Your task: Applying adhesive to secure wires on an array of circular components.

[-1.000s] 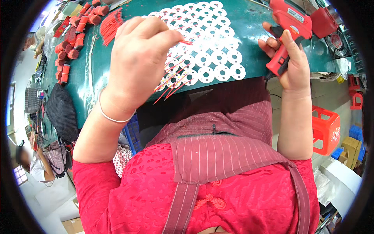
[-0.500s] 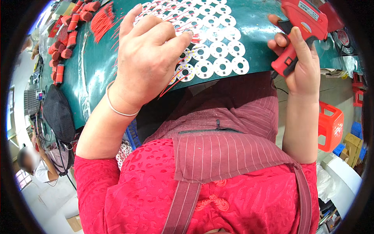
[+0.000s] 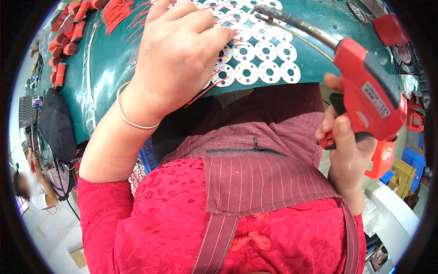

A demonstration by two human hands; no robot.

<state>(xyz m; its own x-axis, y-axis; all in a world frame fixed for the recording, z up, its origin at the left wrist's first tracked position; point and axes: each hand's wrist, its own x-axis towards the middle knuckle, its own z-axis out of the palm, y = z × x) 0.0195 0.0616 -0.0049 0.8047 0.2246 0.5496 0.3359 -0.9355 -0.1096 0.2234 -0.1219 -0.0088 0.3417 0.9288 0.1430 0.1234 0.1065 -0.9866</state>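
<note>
My left hand (image 3: 179, 61) is over the rows of white ring-shaped circuit boards (image 3: 247, 79), its fingers closed in a pinch. Short red wire ends (image 3: 236, 37) stick out by its index fingertip; the rest of the grip is hidden behind the hand. My right hand (image 3: 347, 144) is wrapped round the handle of a red and black soldering gun (image 3: 372, 89), off the table's front edge. Its long dark metal tip, with a thin feed tube beneath, points left above the far boards. Boards near my left hand carry yellow chips and red wires.
Bundles of red wire (image 3: 59, 74) and a loose fan of red wires (image 3: 117, 14) lie at the left of the green table (image 3: 315, 50). A red box (image 3: 391, 29) is at the far right. Below are a red stool (image 3: 381, 157) and a black mesh chair back (image 3: 55, 123).
My right hand has come down and nearer, turning the soldering gun so its tip now reaches left over the boards. My left hand stays over the boards, still pinching.
</note>
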